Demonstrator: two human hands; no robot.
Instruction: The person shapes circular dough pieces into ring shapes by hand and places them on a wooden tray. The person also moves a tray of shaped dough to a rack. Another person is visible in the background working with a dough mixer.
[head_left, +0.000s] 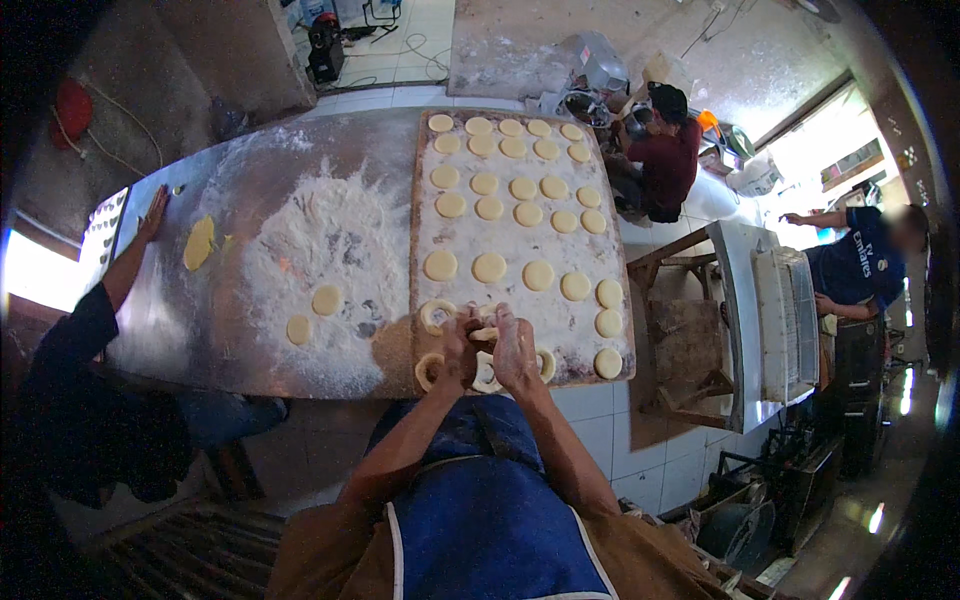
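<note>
Gripping the dough piece (484, 335) between the curled fingers of left hand (460, 345) and right hand (514, 350), over the floured board (480, 238); best to press evenly all round, avoiding thin spots, without brushing rings (426, 319) close beside the hands or discs (489, 268) just beyond

To your right you have a side table (733, 300) bearing a wire rack (766, 330), with a person in a dark blue shirt (860, 255) behind it. Ahead of you, someone in a dark red shirt (672, 165) is near a metal bowl (583, 106); at your far left, a red round object (72, 113) shows against the wall (125, 65).
</note>
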